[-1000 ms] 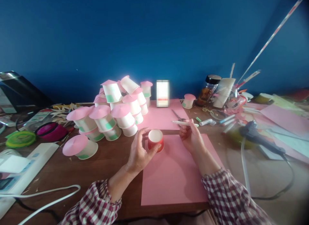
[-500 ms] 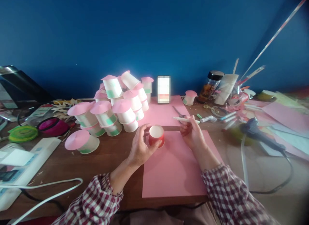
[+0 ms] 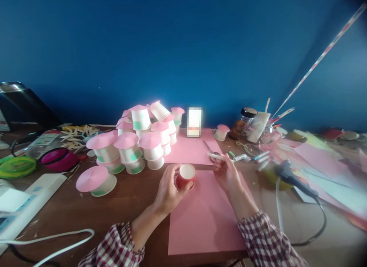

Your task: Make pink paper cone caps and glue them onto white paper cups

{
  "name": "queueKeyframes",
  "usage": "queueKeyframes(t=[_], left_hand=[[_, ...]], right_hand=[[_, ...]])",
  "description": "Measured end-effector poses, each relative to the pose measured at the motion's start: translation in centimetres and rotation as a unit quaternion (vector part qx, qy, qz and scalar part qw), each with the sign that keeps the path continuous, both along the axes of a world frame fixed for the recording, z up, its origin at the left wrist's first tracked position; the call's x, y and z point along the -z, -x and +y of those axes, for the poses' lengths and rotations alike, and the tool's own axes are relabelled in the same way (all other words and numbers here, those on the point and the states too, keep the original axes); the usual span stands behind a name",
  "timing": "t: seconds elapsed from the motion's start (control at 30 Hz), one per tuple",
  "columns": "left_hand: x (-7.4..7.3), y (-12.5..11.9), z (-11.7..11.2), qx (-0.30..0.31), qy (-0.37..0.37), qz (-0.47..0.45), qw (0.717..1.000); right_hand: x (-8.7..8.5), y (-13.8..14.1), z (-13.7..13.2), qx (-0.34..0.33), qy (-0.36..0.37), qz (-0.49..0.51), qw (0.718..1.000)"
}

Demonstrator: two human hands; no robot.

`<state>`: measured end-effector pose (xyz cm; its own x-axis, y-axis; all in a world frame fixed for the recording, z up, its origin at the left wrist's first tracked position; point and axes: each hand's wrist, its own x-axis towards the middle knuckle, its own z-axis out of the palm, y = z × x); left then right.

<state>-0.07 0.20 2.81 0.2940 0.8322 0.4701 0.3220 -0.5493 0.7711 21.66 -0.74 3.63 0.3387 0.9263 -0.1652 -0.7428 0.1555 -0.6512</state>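
A red paper cup (image 3: 186, 179) stands at the upper left edge of a pink paper sheet (image 3: 209, 225), its pale round end facing up. My left hand (image 3: 168, 188) is closed around its side, thumb in front. To the right, above the same sheet, my right hand (image 3: 228, 173) grips a white pen (image 3: 216, 157). The pen points left, apart from cup and paper. Behind that hand, scissors (image 3: 208, 147) lie on a second pink sheet (image 3: 183, 150).
Several white cups with pink cone tops (image 3: 126, 146) are stacked at left. A power strip (image 3: 43, 194) and white cable lie nearer. At right are a glue gun (image 3: 298, 181), a dark-lidded jar (image 3: 243, 123), stacked paper cups (image 3: 258, 126), markers and loose paper.
The view has tilted up a little, so the table and both hands sit lower in the picture. Both hands keep hold of the cup and the pen.
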Motion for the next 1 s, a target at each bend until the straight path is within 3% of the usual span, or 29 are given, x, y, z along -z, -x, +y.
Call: queueKeyframes(t=[0.1, 0.3, 0.43, 0.57, 0.73, 0.9, 1.0], left_hand=[[0.2, 0.2, 0.0, 0.000, -0.019, 0.010, 1.000], [-0.1, 0.5, -0.1, -0.015, -0.146, 0.097, 0.984], [-0.9, 0.5, -0.4, -0.007, -0.142, 0.135, 0.981], [-1.5, 0.5, -0.9, -0.063, -0.181, 0.196, 0.962], [-1.4, 0.5, -1.2, -0.112, -0.253, 0.295, 0.915], [-0.9, 0.2, -1.6, -0.138, -0.281, 0.308, 0.899], [-0.6, 0.1, -2.1, -0.143, -0.277, 0.331, 0.890]], right_hand=[[-0.8, 0.0, -0.6, -0.001, 0.014, 0.016, 1.000], [-2.6, 0.2, -1.8, -0.014, 0.017, 0.008, 1.000], [-4.0, 0.4, -2.3, -0.021, 0.020, 0.027, 0.999], [-5.4, 0.5, -2.5, -0.041, 0.018, 0.018, 0.999], [-6.9, 0.8, -1.7, -0.066, 0.021, -0.087, 0.994], [-7.6, 1.0, 0.5, -0.071, 0.045, -0.229, 0.970], [-8.0, 1.3, 2.4, -0.070, 0.045, -0.326, 0.942]])
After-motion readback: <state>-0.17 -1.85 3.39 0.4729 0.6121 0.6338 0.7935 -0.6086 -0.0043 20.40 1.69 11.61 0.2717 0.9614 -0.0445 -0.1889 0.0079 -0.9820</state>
